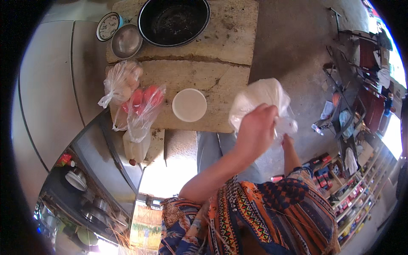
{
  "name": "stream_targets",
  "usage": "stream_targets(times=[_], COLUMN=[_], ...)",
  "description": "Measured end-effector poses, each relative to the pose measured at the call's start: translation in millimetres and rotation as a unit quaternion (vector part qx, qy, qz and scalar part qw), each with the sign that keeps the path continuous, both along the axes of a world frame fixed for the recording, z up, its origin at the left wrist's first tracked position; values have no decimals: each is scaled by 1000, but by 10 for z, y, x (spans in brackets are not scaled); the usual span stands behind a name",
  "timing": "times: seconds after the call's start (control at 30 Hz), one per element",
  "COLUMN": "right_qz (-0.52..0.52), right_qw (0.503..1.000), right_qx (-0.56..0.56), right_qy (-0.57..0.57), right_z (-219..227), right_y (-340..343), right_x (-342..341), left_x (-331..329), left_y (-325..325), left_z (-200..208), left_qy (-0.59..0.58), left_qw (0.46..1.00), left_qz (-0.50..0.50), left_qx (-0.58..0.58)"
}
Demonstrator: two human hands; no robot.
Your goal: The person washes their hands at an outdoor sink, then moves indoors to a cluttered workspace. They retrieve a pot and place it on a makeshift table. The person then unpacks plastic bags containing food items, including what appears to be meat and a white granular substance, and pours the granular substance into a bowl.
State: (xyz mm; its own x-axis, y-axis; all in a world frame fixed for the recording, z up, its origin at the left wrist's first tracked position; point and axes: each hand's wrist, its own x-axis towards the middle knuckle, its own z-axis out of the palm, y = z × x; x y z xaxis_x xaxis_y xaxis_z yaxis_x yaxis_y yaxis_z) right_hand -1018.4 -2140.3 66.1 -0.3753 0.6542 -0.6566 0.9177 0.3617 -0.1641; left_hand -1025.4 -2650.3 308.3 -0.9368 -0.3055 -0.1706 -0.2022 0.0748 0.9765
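Observation:
A filled, pale translucent plastic bag [260,95] hangs over the right front corner of the wooden table. Fingers closed, my left hand [258,124] grips the gathered top of the bag, with my forearm reaching across from the lower left. My right hand [287,141] is behind the bunched plastic on the bag's right side; its fingers are mostly hidden, so how it holds the bag does not show. To the left of the bag, a white round bowl [189,105] stands on the table near its front edge.
On the wooden table [221,78] are a large black basin [174,21], a metal bowl [126,41], a blue-rimmed cup [109,26], and two knotted bags, one with round pale things [123,80], one with red things [144,102]. A plastic jug [137,146] stands below the left edge.

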Motion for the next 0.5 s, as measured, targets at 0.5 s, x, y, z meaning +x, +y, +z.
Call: stream_targets(times=[0.5], right_qz=[4], right_qw=[920], right_qx=[-271], right_qy=[283], right_z=[947], right_y=[-1472], right_x=[-669], left_x=[-557], left_y=[-518], left_z=[-2088], left_qy=[-188], left_qw=[948], left_qz=[49], left_qx=[-253])
